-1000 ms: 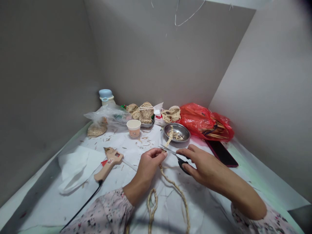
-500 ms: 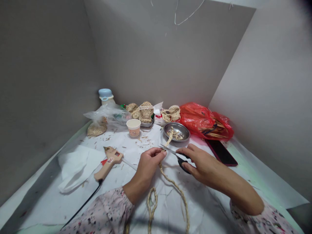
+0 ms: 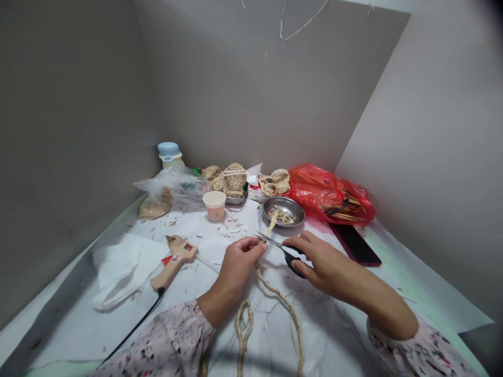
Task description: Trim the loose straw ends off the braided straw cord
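My left hand (image 3: 242, 262) pinches the end of a braided straw cord (image 3: 288, 309), which trails down toward me and lies looped on the paper. From the pinch a pale flat strand (image 3: 271, 224) reaches up to the rim of a steel bowl (image 3: 299, 220) with straw scraps inside. In my right hand (image 3: 318, 256) are black-handled scissors (image 3: 293, 260), with fingers through the handles. Their blades are parted and lie close to my left fingertips, at the strand. Whether they touch the strand is hard to make out.
A glue gun (image 3: 173, 264) with a black cable lies at left, near crumpled white paper (image 3: 118, 272). A paper cup (image 3: 215, 209), woven straw pieces (image 3: 234, 180), a red plastic bag (image 3: 314, 188) and a bottle (image 3: 170, 154) stand behind. A phone (image 3: 356, 244) lies at right.
Hardly anything differs. The whole view has shifted slightly; both hands, the cord and the scissors keep the same pose.
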`<move>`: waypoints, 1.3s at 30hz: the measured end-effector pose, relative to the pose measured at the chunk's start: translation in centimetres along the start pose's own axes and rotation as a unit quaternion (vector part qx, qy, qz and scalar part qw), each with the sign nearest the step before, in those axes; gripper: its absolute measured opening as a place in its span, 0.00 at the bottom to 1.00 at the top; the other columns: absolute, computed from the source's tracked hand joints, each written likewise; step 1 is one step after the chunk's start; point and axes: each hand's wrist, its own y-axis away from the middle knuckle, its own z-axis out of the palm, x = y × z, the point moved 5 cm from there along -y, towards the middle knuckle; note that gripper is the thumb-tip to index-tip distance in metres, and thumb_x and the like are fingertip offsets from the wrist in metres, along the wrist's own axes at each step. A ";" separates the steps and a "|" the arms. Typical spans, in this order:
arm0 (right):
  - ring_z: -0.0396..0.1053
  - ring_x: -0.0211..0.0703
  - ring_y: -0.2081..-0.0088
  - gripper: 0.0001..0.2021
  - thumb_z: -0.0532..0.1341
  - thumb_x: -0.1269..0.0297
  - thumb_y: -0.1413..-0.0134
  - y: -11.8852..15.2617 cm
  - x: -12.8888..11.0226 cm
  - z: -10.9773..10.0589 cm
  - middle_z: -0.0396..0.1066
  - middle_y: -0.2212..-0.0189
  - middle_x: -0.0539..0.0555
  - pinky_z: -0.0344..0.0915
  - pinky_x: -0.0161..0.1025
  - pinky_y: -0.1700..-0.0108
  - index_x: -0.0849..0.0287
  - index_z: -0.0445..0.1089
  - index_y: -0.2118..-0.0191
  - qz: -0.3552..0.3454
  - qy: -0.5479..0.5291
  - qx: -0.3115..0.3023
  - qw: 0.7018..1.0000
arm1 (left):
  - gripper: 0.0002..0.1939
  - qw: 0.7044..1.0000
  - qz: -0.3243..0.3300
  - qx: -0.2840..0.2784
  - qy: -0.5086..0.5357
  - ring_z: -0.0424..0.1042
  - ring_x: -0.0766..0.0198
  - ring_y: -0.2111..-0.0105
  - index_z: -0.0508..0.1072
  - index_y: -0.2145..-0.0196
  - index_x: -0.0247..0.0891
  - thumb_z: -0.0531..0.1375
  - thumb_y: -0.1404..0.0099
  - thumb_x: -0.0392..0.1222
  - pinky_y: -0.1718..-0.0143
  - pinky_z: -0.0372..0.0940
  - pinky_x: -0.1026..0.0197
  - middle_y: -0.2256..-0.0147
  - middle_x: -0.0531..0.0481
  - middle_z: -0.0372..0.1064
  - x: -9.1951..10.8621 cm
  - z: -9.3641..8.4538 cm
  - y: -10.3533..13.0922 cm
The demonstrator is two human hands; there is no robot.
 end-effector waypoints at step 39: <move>0.65 0.45 0.59 0.20 0.56 0.67 0.44 -0.2 -0.4 0.4 0.63 0.58 0.57 0.62 0.44 0.56 0.51 0.65 0.45 0.002 0.004 0.000 1.000 | 0.10 1.000 -0.005 0.022 -0.002 0.56 0.70 0.79 0.75 0.73 0.35 0.66 0.49 0.45 0.76 0.50 0.65 0.79 0.56 0.64 0.0 -0.2 0.1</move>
